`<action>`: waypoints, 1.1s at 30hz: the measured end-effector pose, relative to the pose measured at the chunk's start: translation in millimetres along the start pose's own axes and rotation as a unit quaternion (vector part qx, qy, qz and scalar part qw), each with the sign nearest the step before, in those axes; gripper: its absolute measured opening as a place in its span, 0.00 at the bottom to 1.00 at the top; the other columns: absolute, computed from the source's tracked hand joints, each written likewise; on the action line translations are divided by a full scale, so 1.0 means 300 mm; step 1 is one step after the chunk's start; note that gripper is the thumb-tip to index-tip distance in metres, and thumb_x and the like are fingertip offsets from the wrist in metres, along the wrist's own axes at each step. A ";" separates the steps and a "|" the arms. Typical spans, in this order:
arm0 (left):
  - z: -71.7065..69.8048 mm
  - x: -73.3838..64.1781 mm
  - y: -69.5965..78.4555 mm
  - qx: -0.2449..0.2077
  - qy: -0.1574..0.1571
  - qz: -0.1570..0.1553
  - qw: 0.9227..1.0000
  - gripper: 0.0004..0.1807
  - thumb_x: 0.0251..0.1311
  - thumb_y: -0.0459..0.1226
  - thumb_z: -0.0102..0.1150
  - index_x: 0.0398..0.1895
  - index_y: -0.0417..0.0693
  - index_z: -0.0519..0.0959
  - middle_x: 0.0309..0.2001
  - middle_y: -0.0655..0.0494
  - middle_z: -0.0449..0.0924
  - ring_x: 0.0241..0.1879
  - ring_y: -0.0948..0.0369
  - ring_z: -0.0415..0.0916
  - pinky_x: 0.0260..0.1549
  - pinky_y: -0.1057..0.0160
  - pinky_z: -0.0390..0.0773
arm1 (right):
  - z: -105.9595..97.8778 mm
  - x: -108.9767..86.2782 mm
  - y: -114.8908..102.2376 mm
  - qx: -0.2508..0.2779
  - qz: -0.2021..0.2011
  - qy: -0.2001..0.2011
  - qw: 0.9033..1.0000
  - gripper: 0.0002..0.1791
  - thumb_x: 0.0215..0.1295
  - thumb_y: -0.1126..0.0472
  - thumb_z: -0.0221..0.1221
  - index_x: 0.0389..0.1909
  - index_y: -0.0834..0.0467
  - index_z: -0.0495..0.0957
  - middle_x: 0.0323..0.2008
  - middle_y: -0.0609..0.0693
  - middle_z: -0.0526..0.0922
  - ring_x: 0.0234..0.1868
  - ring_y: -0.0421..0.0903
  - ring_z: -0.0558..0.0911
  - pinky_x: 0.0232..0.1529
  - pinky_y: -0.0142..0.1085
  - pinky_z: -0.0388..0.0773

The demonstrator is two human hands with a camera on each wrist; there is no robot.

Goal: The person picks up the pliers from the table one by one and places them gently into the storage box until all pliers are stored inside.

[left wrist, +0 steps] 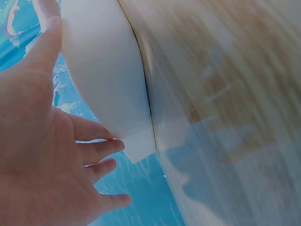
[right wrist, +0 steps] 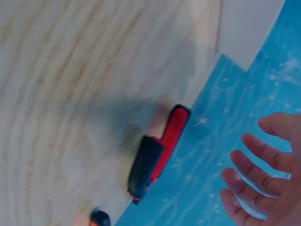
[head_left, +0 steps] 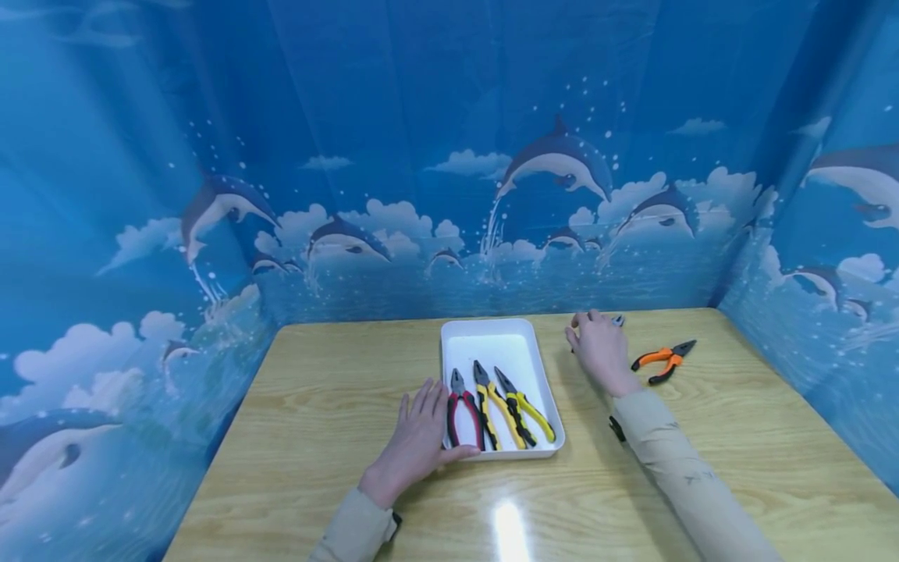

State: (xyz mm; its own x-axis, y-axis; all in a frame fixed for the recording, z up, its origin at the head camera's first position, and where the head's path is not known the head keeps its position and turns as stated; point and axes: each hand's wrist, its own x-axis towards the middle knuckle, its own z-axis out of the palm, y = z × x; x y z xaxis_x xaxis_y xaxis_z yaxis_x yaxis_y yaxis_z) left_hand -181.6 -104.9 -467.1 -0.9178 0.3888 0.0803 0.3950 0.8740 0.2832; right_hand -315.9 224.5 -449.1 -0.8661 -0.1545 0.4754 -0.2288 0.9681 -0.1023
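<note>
My left hand [head_left: 416, 437] rests at the left side of a white tray [head_left: 492, 343], fingers spread along its wall and thumb over the front rim. Its fingertips are right at the tray's outer wall [left wrist: 103, 70] in the left wrist view. Inside the tray lie red-and-black pliers [head_left: 474, 414] and two yellow-and-black pliers, one in the middle [head_left: 481, 375] and one at the right [head_left: 537, 417]. At the back right, my right hand [head_left: 602, 351] hovers with loosely bent fingers over red-and-black-handled pliers [right wrist: 174, 127], apart from them in the right wrist view. The hand hides most of them in the head view.
Orange-and-black pliers [head_left: 674, 359] lie on the wooden table [head_left: 337, 390], right of my right hand. A blue curtain [head_left: 393, 156] printed with dolphins surrounds the table at the back and sides.
</note>
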 end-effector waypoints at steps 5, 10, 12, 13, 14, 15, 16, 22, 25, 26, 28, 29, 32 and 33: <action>0.003 -0.001 -0.004 0.007 0.003 0.003 1.000 0.61 0.57 0.69 0.59 0.77 0.31 0.55 0.78 0.33 0.50 0.78 0.39 0.46 0.72 0.31 0.50 | 0.039 0.026 0.042 -0.002 0.035 -0.048 0.998 0.16 0.72 0.54 0.61 0.41 0.67 0.82 0.34 0.64 0.80 0.26 0.57 0.78 0.20 0.46 0.76; 0.007 0.000 -0.003 0.003 -0.002 0.004 1.000 0.61 0.57 0.69 0.58 0.77 0.31 0.54 0.78 0.33 0.49 0.78 0.39 0.46 0.72 0.31 0.49 | 0.068 0.037 0.075 -0.016 0.067 -0.108 0.992 0.20 0.73 0.53 0.60 0.43 0.70 0.80 0.40 0.69 0.79 0.37 0.65 0.80 0.31 0.55 0.81; 0.008 0.000 -0.001 0.001 -0.006 0.004 1.000 0.61 0.57 0.69 0.58 0.78 0.32 0.54 0.78 0.34 0.49 0.78 0.39 0.45 0.72 0.31 0.48 | 0.075 0.038 0.086 -0.021 0.077 -0.135 0.988 0.21 0.72 0.53 0.60 0.44 0.72 0.78 0.42 0.72 0.78 0.41 0.68 0.80 0.35 0.58 0.82; 0.008 0.000 -0.001 0.000 -0.009 0.004 1.000 0.61 0.57 0.69 0.58 0.78 0.32 0.54 0.78 0.34 0.49 0.78 0.39 0.45 0.72 0.31 0.48 | 0.078 0.037 0.093 -0.020 0.082 -0.149 0.985 0.22 0.72 0.53 0.61 0.44 0.73 0.78 0.43 0.74 0.77 0.43 0.70 0.79 0.35 0.59 0.82; 0.007 -0.001 0.000 0.000 -0.010 0.004 1.000 0.61 0.57 0.70 0.57 0.78 0.32 0.54 0.78 0.34 0.49 0.78 0.39 0.45 0.72 0.31 0.48 | 0.081 0.037 0.099 -0.019 0.087 -0.161 0.983 0.22 0.72 0.53 0.61 0.44 0.73 0.77 0.44 0.75 0.76 0.44 0.71 0.78 0.35 0.60 0.82; 0.007 -0.001 0.001 0.000 -0.011 0.004 1.000 0.61 0.57 0.69 0.57 0.78 0.32 0.54 0.78 0.34 0.49 0.78 0.39 0.45 0.72 0.31 0.48 | 0.083 0.036 0.104 -0.015 0.092 -0.171 0.981 0.23 0.72 0.53 0.61 0.44 0.74 0.77 0.45 0.76 0.75 0.46 0.72 0.78 0.35 0.60 0.82; 0.007 -0.001 0.001 0.000 -0.012 0.003 1.000 0.61 0.57 0.69 0.57 0.78 0.32 0.54 0.78 0.34 0.49 0.78 0.39 0.45 0.72 0.31 0.48 | 0.085 0.036 0.110 -0.011 0.096 -0.178 0.979 0.22 0.71 0.54 0.61 0.44 0.74 0.76 0.45 0.76 0.74 0.47 0.72 0.77 0.35 0.60 0.82; 0.006 0.005 0.000 0.006 -0.014 -0.010 1.000 0.61 0.56 0.71 0.56 0.78 0.34 0.54 0.78 0.36 0.50 0.78 0.40 0.45 0.73 0.32 0.48 | 0.091 0.036 0.125 -0.002 0.107 -0.177 0.978 0.23 0.69 0.57 0.63 0.48 0.75 0.74 0.56 0.84 0.67 0.63 0.79 0.66 0.42 0.66 0.81; 0.007 0.008 -0.002 0.011 -0.016 -0.019 1.000 0.62 0.56 0.72 0.56 0.78 0.35 0.54 0.78 0.36 0.52 0.78 0.40 0.46 0.73 0.33 0.48 | 0.086 0.037 0.127 -0.004 0.120 -0.181 0.976 0.28 0.69 0.57 0.63 0.54 0.78 0.70 0.60 0.85 0.63 0.64 0.78 0.64 0.43 0.65 0.81; 0.006 0.009 -0.002 0.012 -0.015 -0.020 1.000 0.62 0.55 0.72 0.56 0.78 0.35 0.55 0.78 0.36 0.52 0.78 0.40 0.46 0.73 0.33 0.49 | 0.084 0.037 0.127 -0.003 0.127 -0.186 0.974 0.31 0.69 0.57 0.62 0.57 0.79 0.68 0.61 0.85 0.63 0.63 0.77 0.65 0.43 0.65 0.81; 0.006 0.009 -0.002 0.016 -0.016 -0.018 1.000 0.62 0.56 0.72 0.56 0.78 0.34 0.55 0.78 0.36 0.52 0.78 0.40 0.46 0.73 0.32 0.49 | 0.081 0.034 0.131 -0.004 0.140 -0.192 0.971 0.36 0.69 0.56 0.62 0.62 0.81 0.63 0.60 0.84 0.62 0.60 0.77 0.67 0.44 0.65 0.80; 0.006 0.009 -0.002 0.018 -0.016 -0.017 1.000 0.62 0.56 0.72 0.56 0.78 0.34 0.55 0.78 0.36 0.52 0.78 0.40 0.46 0.73 0.32 0.49 | 0.079 0.031 0.133 -0.003 0.147 -0.195 0.970 0.38 0.69 0.56 0.62 0.64 0.82 0.61 0.60 0.84 0.62 0.58 0.77 0.68 0.44 0.65 0.79; 0.005 0.009 -0.001 0.017 -0.015 -0.015 1.000 0.62 0.56 0.72 0.56 0.78 0.34 0.54 0.78 0.36 0.51 0.78 0.40 0.46 0.73 0.32 0.49 | 0.074 0.026 0.139 0.003 0.165 -0.199 0.966 0.44 0.70 0.53 0.61 0.68 0.84 0.54 0.58 0.85 0.62 0.56 0.78 0.69 0.44 0.65 0.79; 0.005 0.009 -0.001 0.016 -0.015 -0.015 1.000 0.62 0.56 0.72 0.56 0.78 0.34 0.54 0.78 0.36 0.51 0.78 0.40 0.46 0.73 0.32 0.48 | 0.074 0.024 0.141 0.007 0.170 -0.201 0.965 0.45 0.70 0.53 0.61 0.68 0.84 0.54 0.57 0.85 0.63 0.55 0.77 0.70 0.43 0.65 0.79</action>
State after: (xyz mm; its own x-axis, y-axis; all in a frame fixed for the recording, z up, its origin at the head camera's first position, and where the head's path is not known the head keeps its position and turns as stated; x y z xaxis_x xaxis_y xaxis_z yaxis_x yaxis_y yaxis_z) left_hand -184.2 -103.8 -468.6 -0.9275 0.3714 0.0431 0.3697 0.8935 0.2550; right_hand -341.8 260.1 -469.6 -0.9938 0.1054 0.0357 0.0958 0.9737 -0.2067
